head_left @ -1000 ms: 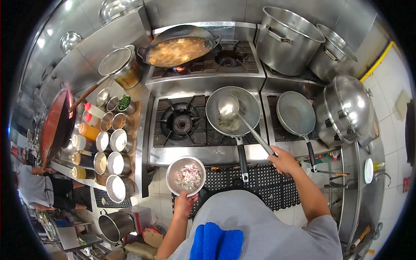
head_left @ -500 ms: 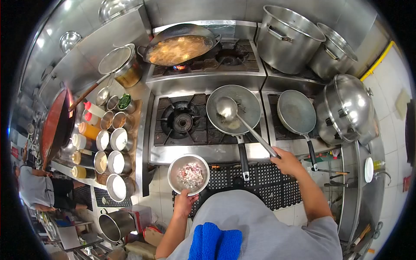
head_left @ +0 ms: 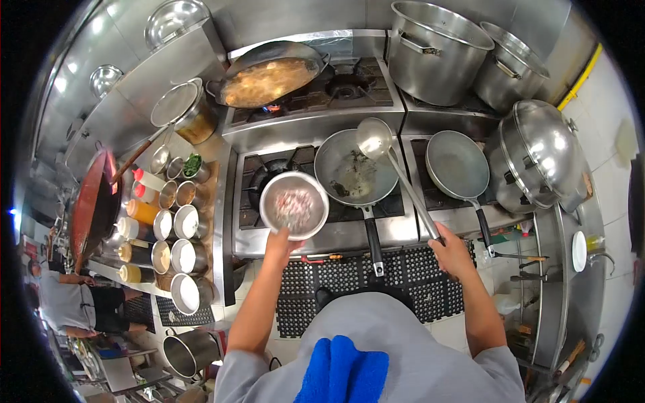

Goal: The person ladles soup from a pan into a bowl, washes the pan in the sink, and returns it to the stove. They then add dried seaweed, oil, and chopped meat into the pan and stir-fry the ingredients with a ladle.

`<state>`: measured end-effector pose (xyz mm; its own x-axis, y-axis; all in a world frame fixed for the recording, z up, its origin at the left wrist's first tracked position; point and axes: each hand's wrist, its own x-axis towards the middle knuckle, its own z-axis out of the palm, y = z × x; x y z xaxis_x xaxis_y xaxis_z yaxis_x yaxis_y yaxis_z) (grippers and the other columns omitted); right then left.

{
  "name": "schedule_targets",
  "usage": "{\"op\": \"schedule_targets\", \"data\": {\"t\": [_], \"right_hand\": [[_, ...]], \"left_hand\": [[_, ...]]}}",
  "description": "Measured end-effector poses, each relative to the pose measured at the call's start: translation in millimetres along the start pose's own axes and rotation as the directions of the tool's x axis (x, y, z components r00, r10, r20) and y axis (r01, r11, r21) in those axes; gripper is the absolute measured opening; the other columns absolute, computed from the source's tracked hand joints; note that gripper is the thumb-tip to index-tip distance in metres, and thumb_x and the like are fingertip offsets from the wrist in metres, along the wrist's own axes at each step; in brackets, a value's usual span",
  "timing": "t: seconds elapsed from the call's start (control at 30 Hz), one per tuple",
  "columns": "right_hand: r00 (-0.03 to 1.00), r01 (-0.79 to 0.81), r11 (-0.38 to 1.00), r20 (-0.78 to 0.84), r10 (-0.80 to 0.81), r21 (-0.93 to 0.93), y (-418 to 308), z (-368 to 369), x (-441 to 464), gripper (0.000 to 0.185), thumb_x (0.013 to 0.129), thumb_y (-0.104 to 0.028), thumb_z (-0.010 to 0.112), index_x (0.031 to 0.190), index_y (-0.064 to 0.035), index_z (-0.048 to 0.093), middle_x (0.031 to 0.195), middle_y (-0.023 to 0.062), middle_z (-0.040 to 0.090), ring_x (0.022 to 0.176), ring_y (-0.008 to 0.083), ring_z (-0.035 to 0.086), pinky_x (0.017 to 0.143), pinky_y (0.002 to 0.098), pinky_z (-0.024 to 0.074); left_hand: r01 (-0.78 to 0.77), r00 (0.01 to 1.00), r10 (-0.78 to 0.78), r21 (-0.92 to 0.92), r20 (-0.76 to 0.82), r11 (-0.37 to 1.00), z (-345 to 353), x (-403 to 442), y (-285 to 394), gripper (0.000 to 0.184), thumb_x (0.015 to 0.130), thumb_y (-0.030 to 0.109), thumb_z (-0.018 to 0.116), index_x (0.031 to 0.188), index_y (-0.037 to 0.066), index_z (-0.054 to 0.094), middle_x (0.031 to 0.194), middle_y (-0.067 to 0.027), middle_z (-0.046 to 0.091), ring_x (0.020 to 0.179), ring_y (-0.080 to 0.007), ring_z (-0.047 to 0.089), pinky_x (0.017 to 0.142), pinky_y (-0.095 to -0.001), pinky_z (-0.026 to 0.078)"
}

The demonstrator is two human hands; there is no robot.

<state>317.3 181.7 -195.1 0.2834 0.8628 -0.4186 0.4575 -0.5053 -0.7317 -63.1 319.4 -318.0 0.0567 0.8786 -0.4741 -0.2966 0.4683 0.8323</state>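
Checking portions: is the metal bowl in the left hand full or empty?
Partly filled: pinkish chopped pieces lie in the metal bowl, bare wall showing above them.

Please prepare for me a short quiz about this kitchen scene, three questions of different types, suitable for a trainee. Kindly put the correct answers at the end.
1. True or false: the left hand holds the round silver metal bowl with chopped pinkish-white pieces.

2. Multiple choice: what is in the right hand?
A) a folded blue cloth
B) a long-handled silver metal ladle
C) a red-capped white squeeze bottle

3. Fill in the missing word: at the back of the stove, a small ____ shows beneath the wide dark metal wok of orange-brown liquid.

Key: 1. True. 2. B. 3. flame.
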Motion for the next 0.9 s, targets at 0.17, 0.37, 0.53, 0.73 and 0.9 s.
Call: {"op": "schedule_targets", "data": {"t": [0.17, 0.37, 0.53, 0.73, 0.9], "right_hand": [[0.997, -0.073, 0.960, 0.020, 0.070, 0.270, 31, 13, -8, 0.051, 0.087, -0.015, 0.058, 0.136, -0.0144, 0.045, 0.059, 0.0016, 0.050, 0.042, 0.0096, 0.046, 0.039, 0.0271, 0.0390], [0.997, -0.075, 0.939, -0.008, 0.082, 0.336, 47, 18, -21, 0.052, 0.087, -0.014, 0.058, 0.137, -0.0130, 0.043, 0.061, 0.0020, 0.052, 0.043, 0.0099, 0.046, 0.039, 0.0270, 0.0383], [0.998, -0.047, 0.930, -0.012, 0.056, 0.364, 63, 15, -24, 0.053, 0.087, -0.012, 0.058, 0.138, -0.0120, 0.042, 0.059, 0.0019, 0.052, 0.043, 0.0097, 0.047, 0.040, 0.0274, 0.0399], [0.998, -0.044, 0.900, -0.028, 0.062, 0.434, 69, 10, -20, 0.055, 0.089, -0.006, 0.055, 0.140, -0.0111, 0.039, 0.058, -0.0014, 0.046, 0.041, 0.0063, 0.042, 0.036, 0.0236, 0.0352], [0.994, -0.082, 0.887, -0.022, 0.103, 0.454, 74, 0, -17, 0.057, 0.088, -0.009, 0.057, 0.142, -0.0116, 0.038, 0.059, 0.0009, 0.051, 0.043, 0.0076, 0.046, 0.039, 0.0244, 0.0393]], "left_hand": [[-0.256, 0.954, 0.297, 0.598, 0.031, 0.760, 87, 57, 47, 0.043, 0.083, 0.008, 0.048, 0.123, -0.003, 0.037, 0.118, -0.0231, 0.049, 0.088, -0.0333, 0.063, 0.060, -0.0391, 0.059], [-0.341, 0.747, 0.578, 0.936, 0.328, -0.090, 153, 109, 25, 0.055, 0.080, 0.003, 0.054, 0.130, -0.004, 0.030, 0.129, -0.0222, 0.039, 0.089, -0.0402, 0.063, 0.063, -0.0406, 0.056], [-0.259, 0.723, 0.514, 0.871, 0.461, -0.417, 171, 122, 19, 0.065, 0.081, 0.002, 0.055, 0.138, -0.003, 0.024, 0.142, -0.0170, 0.031, 0.089, -0.0362, 0.063, 0.065, -0.0387, 0.057], [-0.286, 0.614, 0.567, 0.824, 0.549, -0.489, 187, 138, 31, 0.062, 0.082, 0.005, 0.053, 0.138, 0.000, 0.028, 0.138, -0.0142, 0.038, 0.083, -0.0341, 0.063, 0.063, -0.0383, 0.057], [-0.264, 0.639, 0.492, 0.770, 0.591, -0.581, 197, 163, 21, 0.062, 0.079, 0.002, 0.053, 0.137, 0.002, 0.029, 0.139, -0.0163, 0.037, 0.086, -0.0345, 0.062, 0.067, -0.0405, 0.056]]}}
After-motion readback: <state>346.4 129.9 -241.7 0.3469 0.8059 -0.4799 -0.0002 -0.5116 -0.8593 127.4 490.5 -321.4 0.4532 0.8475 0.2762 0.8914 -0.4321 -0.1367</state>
